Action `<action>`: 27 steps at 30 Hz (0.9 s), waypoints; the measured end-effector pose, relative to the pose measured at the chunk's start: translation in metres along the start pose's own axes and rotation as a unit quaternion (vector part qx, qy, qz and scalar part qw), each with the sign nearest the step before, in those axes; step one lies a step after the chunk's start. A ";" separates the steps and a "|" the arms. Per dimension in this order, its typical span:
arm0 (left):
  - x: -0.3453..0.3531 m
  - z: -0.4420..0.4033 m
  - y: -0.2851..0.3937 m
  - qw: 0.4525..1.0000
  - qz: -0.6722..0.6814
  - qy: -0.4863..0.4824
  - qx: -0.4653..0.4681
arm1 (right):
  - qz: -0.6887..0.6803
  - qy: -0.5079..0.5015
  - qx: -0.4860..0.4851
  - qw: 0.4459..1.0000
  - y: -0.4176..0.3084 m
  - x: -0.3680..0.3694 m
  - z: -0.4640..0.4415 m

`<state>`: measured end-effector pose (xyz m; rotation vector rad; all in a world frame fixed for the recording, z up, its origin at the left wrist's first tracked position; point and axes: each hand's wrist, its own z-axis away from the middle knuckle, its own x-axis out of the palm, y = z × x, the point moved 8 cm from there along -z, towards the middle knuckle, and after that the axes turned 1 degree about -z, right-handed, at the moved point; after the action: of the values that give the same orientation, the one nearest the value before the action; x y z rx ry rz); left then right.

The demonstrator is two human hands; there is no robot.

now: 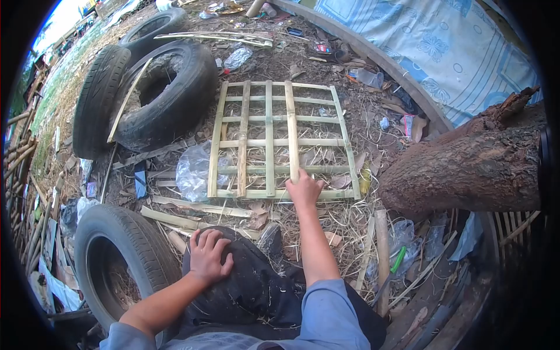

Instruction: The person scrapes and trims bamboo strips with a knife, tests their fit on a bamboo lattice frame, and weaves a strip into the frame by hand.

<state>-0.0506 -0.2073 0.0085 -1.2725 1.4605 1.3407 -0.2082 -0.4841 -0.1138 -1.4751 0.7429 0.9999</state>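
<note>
Now then, the right hand [305, 189] gripped the lower end of a pale, flat bamboo slat [290, 125], part of the square, pale-green bamboo lattice [269, 140] lying on the littered brown ground [256, 65] just ahead, while the left hand [210, 256] rested loosely, holding nothing, on the dark-trousered knee [248, 265]. Good handling probably meant keeping that slat straight, its crossings flush, the pressure gentle. Labels? One pink-and-white printed packet [408, 123] lay off right, its lettering too small to read.

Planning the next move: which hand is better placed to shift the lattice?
Likely the right hand: it touches a slat of the lattice; the left hand rests on the leg.
</note>
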 end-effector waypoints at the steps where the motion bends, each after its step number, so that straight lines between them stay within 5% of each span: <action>1: 0.000 0.000 0.001 1.000 0.000 0.000 0.002 | 0.000 -0.003 -0.001 1.000 0.001 0.002 0.000; 21: 0.000 -0.002 0.000 1.000 0.010 0.000 -0.001 | 0.016 -0.016 0.014 1.000 0.007 0.011 0.009; 27: -0.002 -0.002 0.001 1.000 0.014 0.014 0.000 | 0.028 0.085 -0.044 0.995 0.007 -0.025 0.030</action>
<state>-0.0506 -0.2085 0.0108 -1.2809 1.5022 1.3452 -0.2302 -0.4576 -0.0945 -1.6380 0.8751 0.9672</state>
